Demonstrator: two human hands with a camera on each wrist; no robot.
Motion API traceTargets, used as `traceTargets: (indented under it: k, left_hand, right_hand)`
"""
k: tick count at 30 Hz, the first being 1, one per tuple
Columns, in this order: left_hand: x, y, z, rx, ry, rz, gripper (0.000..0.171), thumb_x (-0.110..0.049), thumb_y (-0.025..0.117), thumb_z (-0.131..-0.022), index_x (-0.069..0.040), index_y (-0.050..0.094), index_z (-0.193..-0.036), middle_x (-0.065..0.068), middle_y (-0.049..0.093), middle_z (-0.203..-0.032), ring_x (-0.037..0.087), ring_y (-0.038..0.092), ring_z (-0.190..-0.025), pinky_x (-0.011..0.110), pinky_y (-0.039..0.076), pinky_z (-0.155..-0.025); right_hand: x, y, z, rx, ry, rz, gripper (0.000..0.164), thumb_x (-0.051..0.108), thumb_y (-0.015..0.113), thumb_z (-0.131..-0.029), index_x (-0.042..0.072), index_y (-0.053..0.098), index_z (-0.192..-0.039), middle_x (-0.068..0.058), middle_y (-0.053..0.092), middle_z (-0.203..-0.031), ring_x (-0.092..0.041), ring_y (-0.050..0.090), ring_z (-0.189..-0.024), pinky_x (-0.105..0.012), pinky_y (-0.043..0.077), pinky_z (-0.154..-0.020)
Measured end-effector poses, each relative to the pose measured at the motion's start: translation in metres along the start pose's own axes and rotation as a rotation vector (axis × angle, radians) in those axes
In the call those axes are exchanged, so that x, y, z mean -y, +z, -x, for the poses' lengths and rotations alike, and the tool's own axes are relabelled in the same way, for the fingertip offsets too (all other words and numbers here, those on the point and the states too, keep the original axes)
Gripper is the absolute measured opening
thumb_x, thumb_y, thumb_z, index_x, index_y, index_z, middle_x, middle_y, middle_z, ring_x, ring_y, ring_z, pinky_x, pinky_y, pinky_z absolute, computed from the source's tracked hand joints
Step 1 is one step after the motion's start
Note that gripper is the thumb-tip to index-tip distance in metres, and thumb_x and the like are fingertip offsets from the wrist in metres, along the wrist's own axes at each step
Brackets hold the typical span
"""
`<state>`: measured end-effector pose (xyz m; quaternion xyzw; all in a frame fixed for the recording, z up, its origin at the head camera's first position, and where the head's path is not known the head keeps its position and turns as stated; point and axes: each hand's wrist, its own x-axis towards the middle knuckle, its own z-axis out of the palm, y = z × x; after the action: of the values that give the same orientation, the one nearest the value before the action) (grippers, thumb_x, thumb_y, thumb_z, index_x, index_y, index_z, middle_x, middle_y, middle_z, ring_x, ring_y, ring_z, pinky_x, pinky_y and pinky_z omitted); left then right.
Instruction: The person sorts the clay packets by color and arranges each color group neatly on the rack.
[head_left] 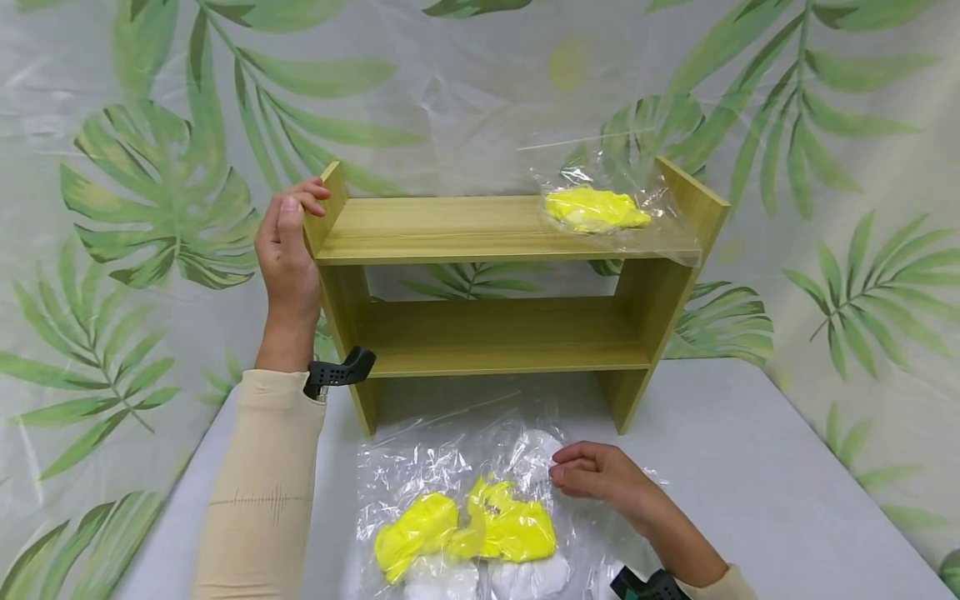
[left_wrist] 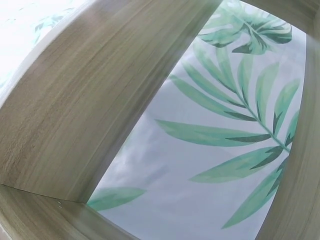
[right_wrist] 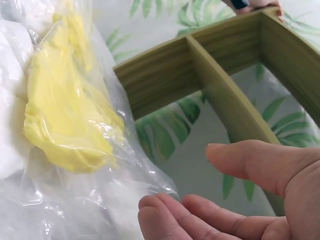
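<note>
A two-tier wooden shelf (head_left: 480,333) stands on the table. My left hand (head_left: 291,237) grips the top of its left side panel, fingers bent over the edge; the left wrist view shows only the shelf's boards (left_wrist: 95,95). On the top tier, at the right, lies a clear plastic bag with a yellow lump (head_left: 592,208) in it. My right hand (head_left: 611,479) hovers over or beside clear bags holding yellow lumps (head_left: 517,529) and white lumps (head_left: 528,577) in front of the shelf. In the right wrist view its thumb and fingers are apart, with nothing between them.
The white table (head_left: 757,467) spreads out on both sides of the shelf. Behind it hangs a leaf-patterned cloth (head_left: 465,100). The shelf's middle board (head_left: 502,333) sits below the top tier.
</note>
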<state>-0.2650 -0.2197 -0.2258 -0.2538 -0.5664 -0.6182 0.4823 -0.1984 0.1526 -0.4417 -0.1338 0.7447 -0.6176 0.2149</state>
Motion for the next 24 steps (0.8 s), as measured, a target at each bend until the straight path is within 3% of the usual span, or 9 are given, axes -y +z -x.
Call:
traceTargets:
  k: [5,12,14,24]
  left_hand:
    - [0.0,0.001,0.001,-0.004,-0.024,0.001,0.029,-0.007,0.035,-0.097,0.002,0.054,-0.078,0.001,0.064,-0.097,0.031,0.052,-0.119,0.033,0.034,-0.109]
    - [-0.004,0.002,0.001,-0.029,-0.029,0.008,0.029,-0.007,0.035,-0.097,0.012,0.05,-0.08,0.004,0.064,-0.096,0.031,0.052,-0.119,0.033,0.035,-0.109]
    - [-0.003,0.002,0.001,-0.026,-0.027,0.013,0.029,-0.007,0.035,-0.097,0.009,0.051,-0.079,0.003,0.064,-0.096,0.031,0.051,-0.119,0.033,0.035,-0.109]
    - [0.021,-0.007,-0.001,-0.025,-0.022,0.021,0.029,-0.009,0.036,-0.099,-0.003,0.057,-0.079,0.005,0.064,-0.099,0.028,0.052,-0.12,0.033,0.034,-0.109]
  right_hand:
    - [-0.005,0.002,-0.001,-0.003,-0.001,-0.013,0.045,0.015,0.065,-0.091,-0.016,0.05,-0.12,-0.024,0.067,-0.106,-0.032,0.067,-0.095,-0.038,0.056,-0.086]
    - [-0.011,0.008,-0.004,0.017,0.02,-0.003,0.043,0.013,0.065,-0.09,-0.015,0.051,-0.12,-0.021,0.068,-0.103,-0.028,0.068,-0.092,-0.04,0.057,-0.084]
    - [-0.012,0.01,-0.004,0.025,0.02,0.002,0.042,0.013,0.065,-0.089,-0.015,0.052,-0.118,-0.02,0.068,-0.102,-0.027,0.068,-0.09,-0.04,0.057,-0.083]
    - [-0.015,0.026,-0.005,0.037,0.052,-0.014,0.041,0.011,0.068,-0.086,-0.015,0.055,-0.114,-0.016,0.07,-0.095,-0.022,0.069,-0.082,-0.039,0.059,-0.077]
